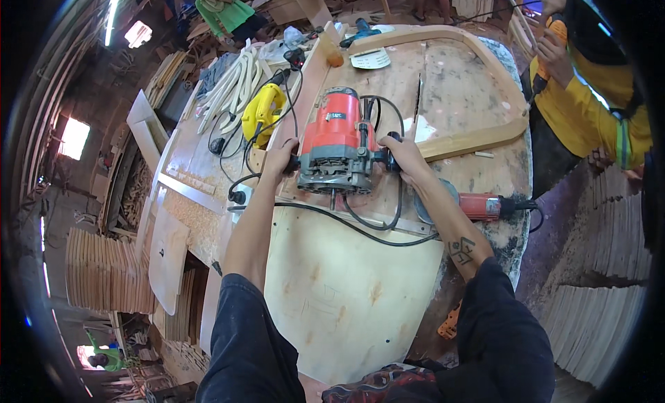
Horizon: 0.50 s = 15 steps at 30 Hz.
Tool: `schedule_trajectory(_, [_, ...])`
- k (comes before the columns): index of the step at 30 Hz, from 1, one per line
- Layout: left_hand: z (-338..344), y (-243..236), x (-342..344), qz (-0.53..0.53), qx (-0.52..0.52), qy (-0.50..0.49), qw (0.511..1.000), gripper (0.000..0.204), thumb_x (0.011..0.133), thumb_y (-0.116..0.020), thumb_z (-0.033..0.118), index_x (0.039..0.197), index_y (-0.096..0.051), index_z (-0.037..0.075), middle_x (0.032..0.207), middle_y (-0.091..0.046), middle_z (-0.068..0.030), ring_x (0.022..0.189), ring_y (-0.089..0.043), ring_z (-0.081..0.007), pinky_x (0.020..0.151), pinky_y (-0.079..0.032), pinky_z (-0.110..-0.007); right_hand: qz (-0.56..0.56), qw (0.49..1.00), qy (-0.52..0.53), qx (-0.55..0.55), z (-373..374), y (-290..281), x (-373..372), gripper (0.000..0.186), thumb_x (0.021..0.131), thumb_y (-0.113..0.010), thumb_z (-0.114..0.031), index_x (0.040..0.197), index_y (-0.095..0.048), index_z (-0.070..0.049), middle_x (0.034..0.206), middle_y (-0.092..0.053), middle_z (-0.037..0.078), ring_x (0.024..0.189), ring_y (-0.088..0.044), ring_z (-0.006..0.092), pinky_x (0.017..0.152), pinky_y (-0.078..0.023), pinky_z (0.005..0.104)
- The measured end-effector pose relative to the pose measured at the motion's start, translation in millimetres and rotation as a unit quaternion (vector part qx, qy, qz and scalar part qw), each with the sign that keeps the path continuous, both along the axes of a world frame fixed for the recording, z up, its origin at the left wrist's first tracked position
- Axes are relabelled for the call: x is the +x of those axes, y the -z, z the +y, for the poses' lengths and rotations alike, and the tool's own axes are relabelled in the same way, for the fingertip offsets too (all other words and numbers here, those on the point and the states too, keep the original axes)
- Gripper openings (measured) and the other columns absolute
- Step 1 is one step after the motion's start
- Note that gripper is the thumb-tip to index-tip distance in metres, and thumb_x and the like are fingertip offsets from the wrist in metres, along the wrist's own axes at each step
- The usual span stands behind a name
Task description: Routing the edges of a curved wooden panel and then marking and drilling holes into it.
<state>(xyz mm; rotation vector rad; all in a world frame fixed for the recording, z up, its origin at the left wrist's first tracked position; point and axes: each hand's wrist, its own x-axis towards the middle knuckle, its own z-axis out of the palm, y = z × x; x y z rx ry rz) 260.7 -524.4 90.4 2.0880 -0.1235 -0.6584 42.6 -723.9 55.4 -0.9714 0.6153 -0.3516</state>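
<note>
Between my hands is a red and grey plunge router, upright, with its bit pointing down past the base. My left hand is closed round its left side handle, and my right hand round the right one. A black cord loops below and beside the router. Nearest to me lies a pale plywood panel with faint pencil marks. The bit is above the panel's far edge; I cannot tell whether it touches anything.
A yellow power tool and curved wood strips lie left. Right are a red angle grinder and a curved wooden frame. A teal drill is far back. Someone in yellow holds an orange tool at right.
</note>
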Motion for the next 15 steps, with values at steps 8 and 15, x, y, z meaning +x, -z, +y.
schedule_trajectory(8, [7,47,36,0.025,0.065,0.052,0.996,0.050,0.075,-0.062,0.052,0.076,-0.058,0.002,0.060,-0.054,-0.0072,0.046,-0.053,-0.0196,0.039,-0.041,-0.033,0.029,0.999,-0.002,0.026,7,13,19,0.030,0.075,-0.064,-0.015,0.086,-0.058,0.013,0.074,-0.059,0.011,0.057,-0.058,0.0178,0.046,-0.046,0.0327])
schedule_trajectory(15, [5,81,59,0.198,0.075,0.015,0.977,0.030,0.083,-0.057,0.034,0.094,-0.059,0.006,0.081,-0.062,-0.0100,0.065,-0.060,-0.0231,0.058,-0.050,-0.041,0.063,0.992,-0.016,0.112,9,23,34,0.026,0.078,-0.063,-0.015,0.092,-0.058,0.006,0.080,-0.059,0.010,0.062,-0.058,0.0182,0.052,-0.047,0.0346])
